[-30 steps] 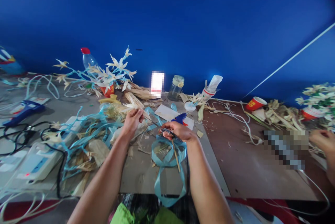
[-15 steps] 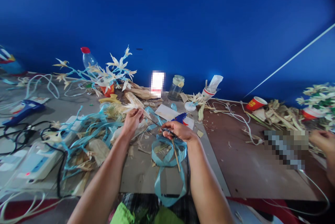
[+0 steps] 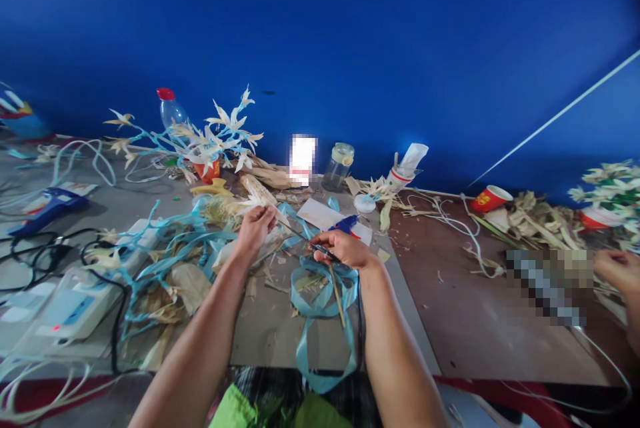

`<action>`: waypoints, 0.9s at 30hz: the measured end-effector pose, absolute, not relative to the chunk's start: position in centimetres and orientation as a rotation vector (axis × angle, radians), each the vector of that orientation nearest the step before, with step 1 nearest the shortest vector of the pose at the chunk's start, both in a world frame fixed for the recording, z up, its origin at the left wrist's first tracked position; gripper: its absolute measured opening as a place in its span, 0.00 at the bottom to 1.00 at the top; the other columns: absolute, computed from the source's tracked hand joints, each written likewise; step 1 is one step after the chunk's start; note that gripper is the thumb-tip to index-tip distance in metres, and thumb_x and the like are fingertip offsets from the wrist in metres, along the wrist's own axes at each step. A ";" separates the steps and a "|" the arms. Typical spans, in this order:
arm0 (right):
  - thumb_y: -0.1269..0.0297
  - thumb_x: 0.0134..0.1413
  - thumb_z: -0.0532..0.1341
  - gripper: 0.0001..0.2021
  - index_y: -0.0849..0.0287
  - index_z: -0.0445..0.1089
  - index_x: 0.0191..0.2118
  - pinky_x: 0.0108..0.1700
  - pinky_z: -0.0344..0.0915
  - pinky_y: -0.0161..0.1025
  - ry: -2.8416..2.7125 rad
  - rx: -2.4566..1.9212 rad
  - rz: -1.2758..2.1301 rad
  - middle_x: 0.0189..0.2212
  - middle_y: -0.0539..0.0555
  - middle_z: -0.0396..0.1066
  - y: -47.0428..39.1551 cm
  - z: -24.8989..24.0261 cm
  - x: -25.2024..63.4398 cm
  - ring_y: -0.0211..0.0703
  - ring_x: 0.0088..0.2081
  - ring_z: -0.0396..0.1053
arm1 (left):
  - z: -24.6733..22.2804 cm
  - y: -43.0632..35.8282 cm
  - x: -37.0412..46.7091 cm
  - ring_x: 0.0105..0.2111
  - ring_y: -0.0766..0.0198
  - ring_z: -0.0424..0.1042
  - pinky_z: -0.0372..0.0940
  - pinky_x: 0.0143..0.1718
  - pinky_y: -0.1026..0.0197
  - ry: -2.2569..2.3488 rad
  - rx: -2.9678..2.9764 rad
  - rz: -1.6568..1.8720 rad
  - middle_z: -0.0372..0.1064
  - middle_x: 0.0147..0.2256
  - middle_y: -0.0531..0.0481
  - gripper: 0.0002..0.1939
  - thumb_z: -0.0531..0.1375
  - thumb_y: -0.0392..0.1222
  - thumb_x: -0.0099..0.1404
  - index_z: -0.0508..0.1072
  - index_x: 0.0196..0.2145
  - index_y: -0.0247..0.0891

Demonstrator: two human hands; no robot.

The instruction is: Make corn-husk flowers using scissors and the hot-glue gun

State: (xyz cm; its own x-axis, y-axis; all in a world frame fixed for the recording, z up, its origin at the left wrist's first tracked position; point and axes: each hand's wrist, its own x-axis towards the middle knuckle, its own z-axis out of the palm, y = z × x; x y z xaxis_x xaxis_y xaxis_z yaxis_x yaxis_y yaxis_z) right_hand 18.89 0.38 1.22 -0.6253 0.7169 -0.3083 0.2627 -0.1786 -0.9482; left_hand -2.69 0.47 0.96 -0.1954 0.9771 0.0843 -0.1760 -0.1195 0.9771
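Table [image 3: 480, 321] lying under blue ribbon [image 3: 320, 313]. White-flowered branches [image 3: 213, 143] standing beyond ribbon, leftward. Right hand [image 3: 349, 250], just beyond ribbon, gripping scissors [image 3: 324, 253], blade pointing toward left hand. Left hand [image 3: 256, 228], beyond ribbon leftward, pinching pale husk piece [image 3: 255, 200]. Hands working apart.

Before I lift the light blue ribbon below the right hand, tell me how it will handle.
The ribbon will likely be floppy, since it curls in loose loops. It is probably light, being a narrow, thin-looking strip. It may snag on the thin stick crossing it in view.
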 end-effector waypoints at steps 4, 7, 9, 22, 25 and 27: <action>0.59 0.37 0.68 0.21 0.65 0.72 0.39 0.22 0.52 0.28 -1.770 -1.121 1.849 0.22 0.46 0.68 0.4 1.1 19.0 0.27 0.19 0.57 | 0.8 0.5 -2.7 0.15 0.73 0.50 0.45 0.17 0.66 1.155 1.059 1.493 0.53 0.14 0.55 0.18 0.62 0.47 0.54 0.62 0.15 0.36; 0.60 0.37 0.68 0.21 0.65 0.71 0.39 0.22 0.52 0.28 -1.775 -1.099 1.865 0.22 0.47 0.68 0.4 1.2 19.0 0.27 0.19 0.57 | 0.8 0.5 -2.7 0.15 0.73 0.50 0.44 0.17 0.66 1.152 1.061 1.496 0.54 0.14 0.54 0.19 0.62 0.48 0.54 0.61 0.15 0.36; 0.60 0.37 0.68 0.20 0.65 0.71 0.39 0.22 0.53 0.28 -1.777 -1.080 1.875 0.23 0.47 0.68 0.3 1.3 19.0 0.27 0.19 0.58 | 0.8 0.6 -2.7 0.15 0.73 0.49 0.44 0.17 0.66 1.144 1.058 1.504 0.54 0.14 0.55 0.19 0.62 0.48 0.54 0.61 0.15 0.36; 0.56 0.38 0.68 0.21 0.65 0.70 0.38 0.25 0.54 0.31 -1.797 -1.014 1.915 0.21 0.47 0.66 0.0 1.6 18.8 0.30 0.20 0.59 | 0.3 0.9 -3.2 0.17 0.74 0.54 0.55 0.22 0.67 0.968 0.791 1.736 0.56 0.18 0.57 0.18 0.64 0.49 0.52 0.61 0.19 0.37; 0.52 0.41 0.66 0.21 0.64 0.69 0.38 0.25 0.53 0.31 -1.618 -1.011 1.755 0.18 0.47 0.65 0.4 1.5 18.5 0.32 0.21 0.60 | 0.7 0.9 -3.0 0.17 0.75 0.54 0.57 0.23 0.67 0.938 0.700 1.773 0.58 0.19 0.57 0.17 0.65 0.49 0.52 0.62 0.20 0.36; 0.51 0.43 0.65 0.22 0.62 0.67 0.40 0.25 0.53 0.31 -1.406 -1.014 1.629 0.21 0.48 0.67 0.6 1.3 17.9 0.33 0.23 0.61 | 0.9 0.7 -2.7 0.17 0.75 0.55 0.58 0.24 0.67 0.912 0.660 1.763 0.58 0.19 0.58 0.17 0.66 0.48 0.51 0.63 0.21 0.36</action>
